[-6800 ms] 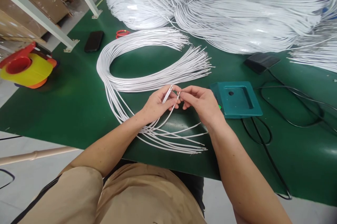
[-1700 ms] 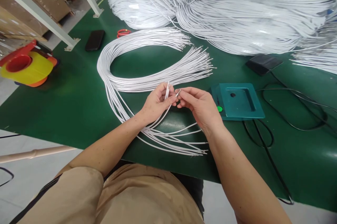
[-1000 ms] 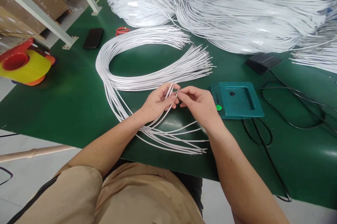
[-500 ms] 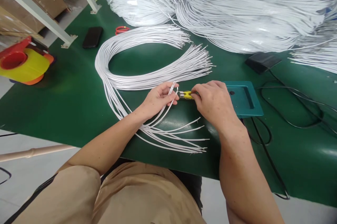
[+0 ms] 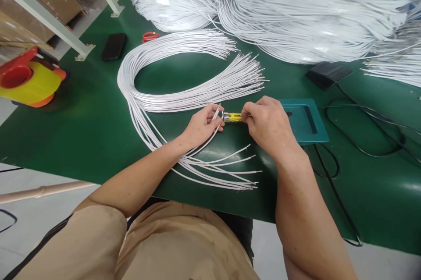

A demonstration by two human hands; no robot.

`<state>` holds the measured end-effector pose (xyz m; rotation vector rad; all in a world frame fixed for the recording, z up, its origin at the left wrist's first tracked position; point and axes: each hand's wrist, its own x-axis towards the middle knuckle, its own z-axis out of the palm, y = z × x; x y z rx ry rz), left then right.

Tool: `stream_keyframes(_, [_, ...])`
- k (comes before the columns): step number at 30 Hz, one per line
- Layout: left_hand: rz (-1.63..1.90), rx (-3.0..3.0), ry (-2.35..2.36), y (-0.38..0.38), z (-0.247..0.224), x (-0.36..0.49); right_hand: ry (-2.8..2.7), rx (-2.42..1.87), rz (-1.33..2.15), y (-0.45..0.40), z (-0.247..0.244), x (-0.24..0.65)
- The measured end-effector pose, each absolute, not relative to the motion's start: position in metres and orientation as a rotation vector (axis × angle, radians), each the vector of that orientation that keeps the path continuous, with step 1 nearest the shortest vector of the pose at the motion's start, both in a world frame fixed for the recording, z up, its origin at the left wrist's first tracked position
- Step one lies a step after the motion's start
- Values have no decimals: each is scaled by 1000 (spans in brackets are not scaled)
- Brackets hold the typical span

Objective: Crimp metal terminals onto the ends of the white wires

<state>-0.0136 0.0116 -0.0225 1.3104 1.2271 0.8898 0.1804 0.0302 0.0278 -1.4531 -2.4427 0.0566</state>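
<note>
My left hand (image 5: 204,124) is closed, pinching a few white wires (image 5: 208,141) whose stripped ends rise past the fingertips. One wire end bends toward the metal tip of a small yellow-bodied piece (image 5: 234,117); whether they touch I cannot tell. My right hand (image 5: 268,122) pinches the far end of that yellow piece between thumb and fingers. Below both hands, several loose wire ends (image 5: 226,172) fan out over the green table (image 5: 66,144). Just beyond, a curved bundle of white wires (image 5: 184,100) lies in a C shape, its ends pointing right.
Large heaps of white wire (image 5: 296,17) fill the back. A teal tray-like base (image 5: 320,133) lies beside my right hand, near a black pedal-shaped block (image 5: 329,75) and black cables (image 5: 365,155). Red-handled scissors (image 5: 150,37), a black phone-like object (image 5: 114,47) and a tape dispenser (image 5: 36,80) stand left.
Both hands stay almost in place around the yellow piece. My right fingers have shifted slightly right, so more of its yellow body shows. The view has moved a little.
</note>
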Motion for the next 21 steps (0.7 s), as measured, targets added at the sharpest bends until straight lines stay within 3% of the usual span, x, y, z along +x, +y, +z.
stream_keyframes(5, [836, 1321, 1201, 12, -21, -14, -2379, -1462, -28, 27, 27, 185])
stream_keyframes(12, [833, 1277, 1191, 16, -23, -18, -2095, -1825, -280, 27, 15, 198])
stream_keyframes(18, [840, 1237, 1202, 16, -13, -30, -2085, -1693, -262, 27, 20, 194])
stream_keyframes(21, [854, 1181, 1167, 15, -10, -32, -2187, -1366, 31, 18, 30, 177])
